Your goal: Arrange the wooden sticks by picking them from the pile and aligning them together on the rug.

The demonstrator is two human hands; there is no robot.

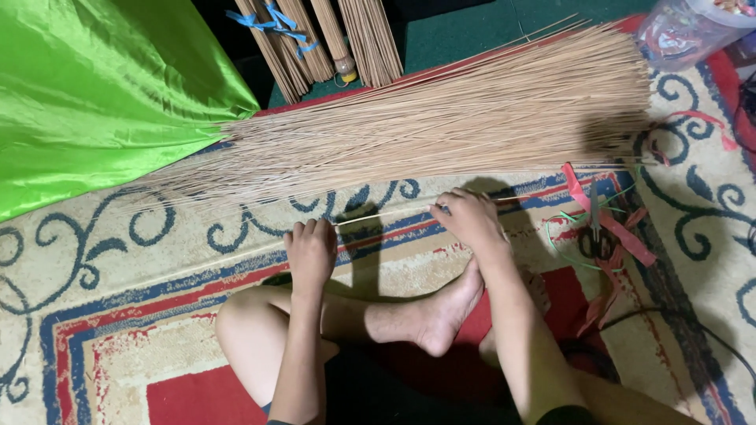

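A person sits cross-legged on a patterned carpet (118, 315), one bare foot (445, 311) turned up between the forearms. Both hands work on a single thin stick (386, 214) that lies nearly level just in front of the knees, running left to right across the carpet's blue scroll border.

The left hand (309, 250) is curled shut, its fingers (303, 230) closed over the stick's left end, knuckles up. The right hand (468, 216) is closed too, its fingers (449, 206) pinching the same stick further to the right, so the bare length of stick spans the gap between the two hands. A short part of the stick shows past the right hand toward the carpet's right side.

Just beyond the hands, toward the far edge of the carpet, lies a large sheaf of thin pale sticks (441, 118), fanned wide at the right and tapering to fine tips at the left. It lies close to the held stick but apart from it.

A bright green cloth (87, 86) covers the far left corner. Bundled sticks tied with blue ribbon (291, 39) lie at the far edge. To the right of the right hand lie scissors (596, 240) among pink ribbon strips (622, 236) and a green cord (563, 248). A clear plastic container (685, 27) sits at the far right corner.
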